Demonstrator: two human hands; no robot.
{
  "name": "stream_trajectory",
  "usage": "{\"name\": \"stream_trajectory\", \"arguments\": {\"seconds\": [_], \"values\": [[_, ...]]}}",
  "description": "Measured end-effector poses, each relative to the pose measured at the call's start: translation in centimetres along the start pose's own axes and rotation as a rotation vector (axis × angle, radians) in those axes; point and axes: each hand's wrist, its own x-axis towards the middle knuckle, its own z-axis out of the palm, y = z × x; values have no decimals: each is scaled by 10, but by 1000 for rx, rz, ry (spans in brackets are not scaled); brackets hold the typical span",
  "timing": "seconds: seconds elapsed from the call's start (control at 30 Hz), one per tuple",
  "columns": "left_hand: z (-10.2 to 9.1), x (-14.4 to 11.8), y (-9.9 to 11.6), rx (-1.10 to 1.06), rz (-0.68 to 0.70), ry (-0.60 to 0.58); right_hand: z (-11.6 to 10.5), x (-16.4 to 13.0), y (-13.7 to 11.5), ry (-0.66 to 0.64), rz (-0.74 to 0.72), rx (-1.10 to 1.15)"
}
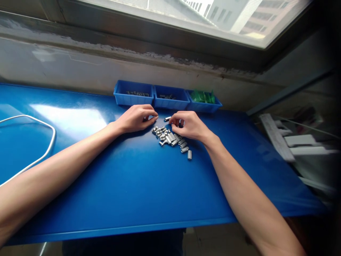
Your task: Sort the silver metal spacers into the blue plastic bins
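Note:
My left hand is over the blue tabletop, just left of a small metal pile. Its thumb and forefinger come together in a pinch; what they hold, if anything, is too small to make out. On the other side, my right hand curls above the pile's upper right edge, a gap showing between thumb and forefinger. A short metal piece lies close to its fingertips. The pile has several silvery cylinders and, on its left, smaller metal fittings. One cylinder is apart at the lower right.
Three joined blue bins stand at the back: the left bin and middle bin contain small metal parts, the right one green packets. A white cable loops across the left. White objects sit beyond the table's right edge.

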Motion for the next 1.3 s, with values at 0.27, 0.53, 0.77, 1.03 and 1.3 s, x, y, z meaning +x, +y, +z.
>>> {"name": "stream_trajectory", "arguments": {"seconds": [0.27,0.53,0.77,1.03,1.3], "values": [[1,0,-3,18,-23,-2,12,4,-6,112,-40,-190],[1,0,-3,24,-22,12,17,6,1,114,3,-2],[0,1,-2,14,-29,11,18,8,-7,182,65,194],[-1,1,1,7,-54,-11,31,27,-2,519,244,565],[0,1,0,-3,-43,0,30,29,4,541,156,619]]}}
